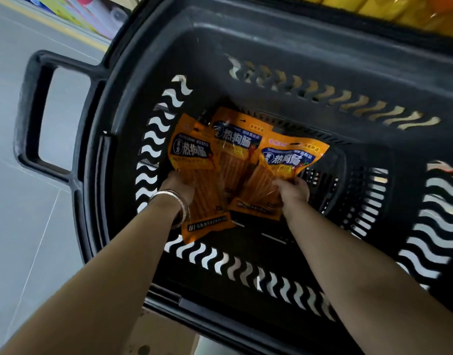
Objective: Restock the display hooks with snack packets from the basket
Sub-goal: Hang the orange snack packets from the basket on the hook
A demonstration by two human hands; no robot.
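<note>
Grey floor tiles point(28, 226) lay beside the black basket point(310, 55), with three orange snack packets point(235, 147) flat on its bottom. The left grip point(178, 187) curled round the left packet point(192, 155), and the right grip point(293, 190) pinched the right packet point(289, 157). Lifting them by these lower ends should leave the hanging holes free for the hooks.

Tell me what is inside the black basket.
Inside the basket lie three orange snack packets: the left packet gripped by the left hand, the middle packet, and the right packet gripped by the right hand. Anything beneath them is covered.
</note>
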